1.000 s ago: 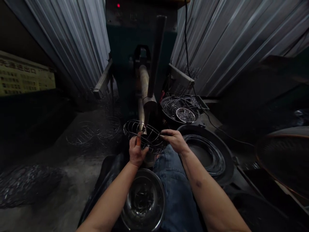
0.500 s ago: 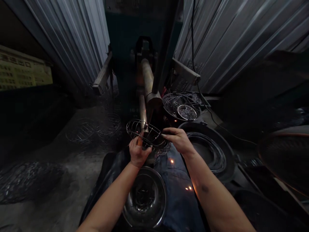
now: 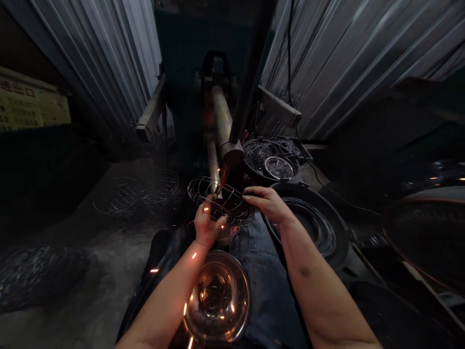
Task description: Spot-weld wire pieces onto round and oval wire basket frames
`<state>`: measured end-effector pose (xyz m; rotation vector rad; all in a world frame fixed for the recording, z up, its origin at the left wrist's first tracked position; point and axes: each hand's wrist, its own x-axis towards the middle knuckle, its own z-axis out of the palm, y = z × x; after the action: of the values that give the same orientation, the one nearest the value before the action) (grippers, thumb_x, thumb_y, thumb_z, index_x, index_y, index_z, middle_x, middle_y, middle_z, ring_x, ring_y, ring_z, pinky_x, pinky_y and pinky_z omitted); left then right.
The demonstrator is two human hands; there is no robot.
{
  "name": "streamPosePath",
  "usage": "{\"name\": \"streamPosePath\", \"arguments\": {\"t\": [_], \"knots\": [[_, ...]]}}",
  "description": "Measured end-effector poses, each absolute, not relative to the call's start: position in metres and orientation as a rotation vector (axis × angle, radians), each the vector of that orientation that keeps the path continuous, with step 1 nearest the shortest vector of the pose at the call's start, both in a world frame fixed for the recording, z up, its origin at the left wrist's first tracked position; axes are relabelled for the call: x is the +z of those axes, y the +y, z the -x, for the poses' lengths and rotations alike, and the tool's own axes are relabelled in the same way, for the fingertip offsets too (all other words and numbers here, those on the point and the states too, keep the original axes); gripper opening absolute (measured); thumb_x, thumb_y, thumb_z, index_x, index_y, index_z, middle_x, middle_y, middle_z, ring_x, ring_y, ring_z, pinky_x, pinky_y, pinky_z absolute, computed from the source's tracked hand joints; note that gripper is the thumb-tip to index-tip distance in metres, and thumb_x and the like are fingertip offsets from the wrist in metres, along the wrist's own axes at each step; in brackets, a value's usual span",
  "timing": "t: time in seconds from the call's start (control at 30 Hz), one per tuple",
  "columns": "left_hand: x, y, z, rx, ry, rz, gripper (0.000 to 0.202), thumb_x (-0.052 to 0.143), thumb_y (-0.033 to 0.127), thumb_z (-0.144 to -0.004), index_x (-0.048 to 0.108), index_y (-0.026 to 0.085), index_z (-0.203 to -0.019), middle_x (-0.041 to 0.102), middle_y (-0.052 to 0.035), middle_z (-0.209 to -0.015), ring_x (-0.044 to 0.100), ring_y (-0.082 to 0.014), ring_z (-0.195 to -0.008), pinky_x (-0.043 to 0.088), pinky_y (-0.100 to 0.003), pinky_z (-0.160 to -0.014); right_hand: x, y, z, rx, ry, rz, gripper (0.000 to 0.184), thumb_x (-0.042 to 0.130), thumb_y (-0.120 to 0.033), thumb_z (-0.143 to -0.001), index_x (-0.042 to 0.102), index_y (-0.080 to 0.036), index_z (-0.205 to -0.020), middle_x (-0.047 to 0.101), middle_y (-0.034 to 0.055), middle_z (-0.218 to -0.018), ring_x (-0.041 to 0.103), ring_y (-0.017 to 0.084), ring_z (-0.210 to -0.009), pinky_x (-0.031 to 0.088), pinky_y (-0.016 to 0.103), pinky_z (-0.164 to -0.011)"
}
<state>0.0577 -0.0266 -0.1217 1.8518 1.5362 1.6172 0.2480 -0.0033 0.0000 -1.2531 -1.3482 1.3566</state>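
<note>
A round wire basket is held at the tips of a spot welder. My left hand grips its near left side, fingers closed around the wires. With thumb and fingers pinched, my right hand holds the basket's right edge. The welder's thick upper arm carries a coppery electrode that reaches down into the basket. Its thinner lower arm ends at the wires behind my left fingers. Sparks fly over my left forearm. A metal bowl with small dark pieces rests in my lap.
Right of the welder, a pan of wire pieces holds a small round dish. Nearer lies a coil of wire in a black basin. Wire frames lie on the left floor. A yellow crate stands far left.
Sparks now scatter over my left arm and the bowl, where before a few were at my right leg. The electrode is lit orange. Both hands keep their hold, the basket shifting slightly.
</note>
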Motion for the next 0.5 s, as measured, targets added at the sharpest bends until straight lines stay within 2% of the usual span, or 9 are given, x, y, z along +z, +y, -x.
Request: {"name": "streamPosePath", "arguments": {"t": [0.23, 0.5], "knots": [[-0.119, -0.035, -0.059, 1.633, 1.495, -1.585, 0.076, 0.078, 0.037, -0.067, 0.049, 0.021, -0.135, 0.059, -0.0106, -0.121, 0.059, -0.0257, -0.109, 0.048, -0.041, -0.094, -0.001, -0.009, -0.251, 1.282, -1.369, 1.254, 0.036, 0.080, -0.041, -0.057, 0.074, -0.015, -0.081, 0.064, 0.0013, -0.066, 0.054, 0.014, -0.060, 0.043, 0.028, -0.058], [-0.116, -0.025, -0.061, 1.649, 1.501, -1.267, 0.079, 0.080, 0.042, -0.063, 0.051, 0.019, -0.132, 0.060, -0.0082, -0.113, 0.061, -0.0226, -0.100, 0.050, -0.037, -0.088, 0.017, 0.019, -0.215, 1.061, -1.612, 1.180, 0.019, 0.067, -0.035, -0.067, 0.072, -0.018, -0.073, 0.063, -0.0003, -0.068, 0.054, 0.015, -0.066, 0.043, 0.028, -0.067]]}}
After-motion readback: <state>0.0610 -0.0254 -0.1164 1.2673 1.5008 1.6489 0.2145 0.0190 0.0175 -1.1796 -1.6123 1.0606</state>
